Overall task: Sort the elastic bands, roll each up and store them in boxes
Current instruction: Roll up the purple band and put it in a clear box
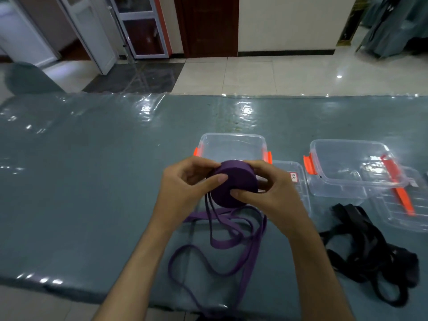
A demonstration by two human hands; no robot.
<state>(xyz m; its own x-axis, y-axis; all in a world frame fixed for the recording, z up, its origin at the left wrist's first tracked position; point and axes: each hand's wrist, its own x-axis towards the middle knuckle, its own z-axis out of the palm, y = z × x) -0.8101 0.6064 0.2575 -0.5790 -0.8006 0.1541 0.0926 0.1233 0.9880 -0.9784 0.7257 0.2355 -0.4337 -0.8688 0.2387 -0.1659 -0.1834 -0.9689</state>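
A thick roll of purple elastic band [236,184] is held above the table between both hands. My left hand [185,188] grips its left side with the thumb laid across the front face. My right hand [266,193] grips its right side, thumb on the lower front. The unrolled purple tail [220,242] hangs from the roll and lies in loose loops on the table toward the near edge. A heap of black elastic band [370,251] lies at the right. Two clear plastic boxes with orange latches stand behind: one [234,144] just beyond the roll, one [352,167] further right.
The table is covered in grey-green cloth under clear plastic sheeting [92,181]. Clear lids lie flat next to the boxes, one [298,181] right of my right hand, another [403,209] with an orange strip at far right. Tiled floor and doors lie beyond.
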